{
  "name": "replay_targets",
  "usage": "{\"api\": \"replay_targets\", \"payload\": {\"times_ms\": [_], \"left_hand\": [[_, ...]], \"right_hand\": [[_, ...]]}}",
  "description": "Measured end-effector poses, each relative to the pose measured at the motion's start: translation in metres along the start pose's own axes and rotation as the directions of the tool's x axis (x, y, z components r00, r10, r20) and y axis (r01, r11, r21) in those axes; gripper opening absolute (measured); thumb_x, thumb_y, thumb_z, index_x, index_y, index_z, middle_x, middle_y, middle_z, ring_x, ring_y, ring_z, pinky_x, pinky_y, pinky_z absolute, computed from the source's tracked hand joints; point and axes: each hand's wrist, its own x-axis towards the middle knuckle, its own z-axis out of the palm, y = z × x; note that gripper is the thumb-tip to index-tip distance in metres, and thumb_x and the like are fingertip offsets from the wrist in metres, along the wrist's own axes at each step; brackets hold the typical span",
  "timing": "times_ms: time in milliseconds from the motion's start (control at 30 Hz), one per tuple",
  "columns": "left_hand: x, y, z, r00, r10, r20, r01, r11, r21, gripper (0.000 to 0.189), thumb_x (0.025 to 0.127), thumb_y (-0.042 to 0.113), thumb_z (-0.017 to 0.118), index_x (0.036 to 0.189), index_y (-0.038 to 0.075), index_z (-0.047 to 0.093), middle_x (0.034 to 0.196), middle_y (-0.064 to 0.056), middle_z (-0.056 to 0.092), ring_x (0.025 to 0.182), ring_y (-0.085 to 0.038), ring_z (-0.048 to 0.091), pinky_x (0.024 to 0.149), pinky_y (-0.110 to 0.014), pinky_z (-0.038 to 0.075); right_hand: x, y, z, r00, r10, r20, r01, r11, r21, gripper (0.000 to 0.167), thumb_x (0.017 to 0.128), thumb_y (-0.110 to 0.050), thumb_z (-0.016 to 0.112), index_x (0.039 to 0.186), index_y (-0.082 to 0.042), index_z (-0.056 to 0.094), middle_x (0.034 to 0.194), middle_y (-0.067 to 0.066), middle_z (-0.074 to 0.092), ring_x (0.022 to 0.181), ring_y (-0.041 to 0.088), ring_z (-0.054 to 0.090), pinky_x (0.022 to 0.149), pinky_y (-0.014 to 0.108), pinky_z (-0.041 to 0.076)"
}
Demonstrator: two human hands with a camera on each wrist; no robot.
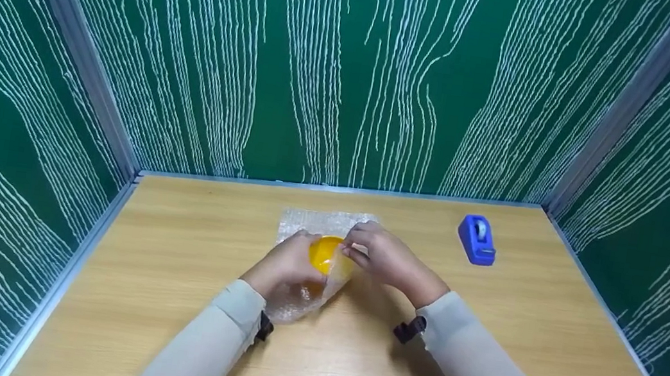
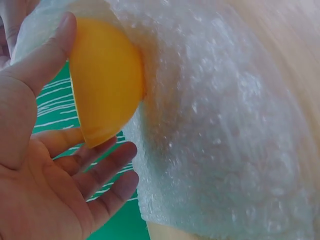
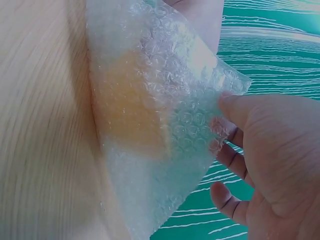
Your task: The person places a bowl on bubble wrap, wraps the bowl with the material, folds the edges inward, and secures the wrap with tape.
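Green walls [image 1: 300, 80] streaked with thin white lines close in the pale wooden desk [image 1: 185, 246] on three sides, and from where I stand the person is busy near the middle of it. A yellow bowl [image 1: 322, 252] sits there on a sheet of bubble wrap [image 1: 293, 305], its mouth facing up, its rounded underside against the wrap. Being round, it has no long axis; the sheet beneath stretches from the person's side towards the back wall, slightly askew. The left hand [image 1: 288, 258] holds the bowl by its left side, thumb and index finger spanning the rim while the other fingers fan out loosely. The right hand [image 1: 387, 256] pinches an edge of the wrap between thumb and fingers, lifting it so that a pointed flap rises along the bowl's right side; seen through it, the yellow looks cloudy. Well apart, towards the right rear, stands a blue tape dispenser [image 1: 478, 240], its long axis running mostly front to back, the narrow cutting end pointing to the person.
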Motion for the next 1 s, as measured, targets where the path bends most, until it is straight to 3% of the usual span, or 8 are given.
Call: {"api": "replay_targets", "payload": {"times_ms": [200, 367, 633, 800, 1000], "left_hand": [[0.0, 0.0, -0.001, 1.0, 0.014, 0.0, -0.014, 0.999, -0.038, 0.098, 0.075, 0.018, 0.103, 0.16, 0.005, 0.056, 0.144, -0.012, 0.067, 0.119, -0.031, 0.066, 0.116, -0.048, 0.061], [0.001, -0.003, 0.0, 1.0, 0.014, 0.012, -0.014, 0.999, -0.038, 0.096, 0.076, 0.019, 0.102, 0.16, 0.007, 0.057, 0.145, -0.012, 0.067, 0.119, -0.031, 0.065, 0.116, -0.048, 0.062], [0.004, -0.006, 0.0, 0.998, 0.054, 0.021, -0.053, 0.998, -0.035, 0.087, 0.077, 0.023, 0.101, 0.153, 0.004, 0.062, 0.137, -0.015, 0.069, 0.11, -0.03, 0.066, 0.106, -0.045, 0.064], [0.002, -0.005, -0.003, 0.999, 0.009, 0.03, -0.005, 0.995, -0.101, 0.075, 0.09, 0.026, 0.095, 0.156, 0.009, 0.063, 0.142, -0.012, 0.072, 0.118, -0.031, 0.068, 0.116, -0.048, 0.061], [0.002, -0.003, -0.005, 0.999, -0.053, 0.0, 0.053, 0.995, -0.086, 0.058, 0.113, 0.038, 0.072, 0.162, 0.009, 0.061, 0.157, -0.014, 0.067, 0.133, -0.033, 0.068, 0.126, -0.052, 0.055]], "right_hand": [[0.004, 0.0, 0.004, 0.999, 0.049, 0.009, -0.05, 0.999, 0.015, 0.016, 0.11, -0.025, 0.077, 0.121, -0.016, 0.083, 0.119, 0.004, 0.078, 0.115, 0.026, 0.069, 0.112, 0.039, 0.064], [0.008, -0.002, 0.006, 0.999, 0.047, 0.008, -0.047, 0.999, 0.019, 0.016, 0.111, -0.024, 0.076, 0.122, -0.013, 0.082, 0.12, 0.006, 0.079, 0.117, 0.028, 0.071, 0.114, 0.044, 0.063], [0.012, -0.001, 0.01, 0.998, 0.058, 0.018, -0.058, 0.998, 0.025, 0.017, 0.114, -0.023, 0.07, 0.122, -0.011, 0.08, 0.122, 0.009, 0.078, 0.119, 0.032, 0.073, 0.117, 0.048, 0.061], [0.014, 0.0, 0.012, 0.996, 0.087, 0.032, -0.088, 0.996, 0.033, 0.017, 0.114, -0.023, 0.07, 0.124, -0.013, 0.08, 0.123, 0.007, 0.077, 0.122, 0.03, 0.073, 0.12, 0.048, 0.06], [0.016, 0.001, 0.014, 0.99, 0.129, 0.051, -0.131, 0.991, 0.039, 0.017, 0.114, -0.023, 0.07, 0.124, -0.013, 0.08, 0.124, 0.006, 0.077, 0.122, 0.029, 0.073, 0.119, 0.049, 0.06]]}}
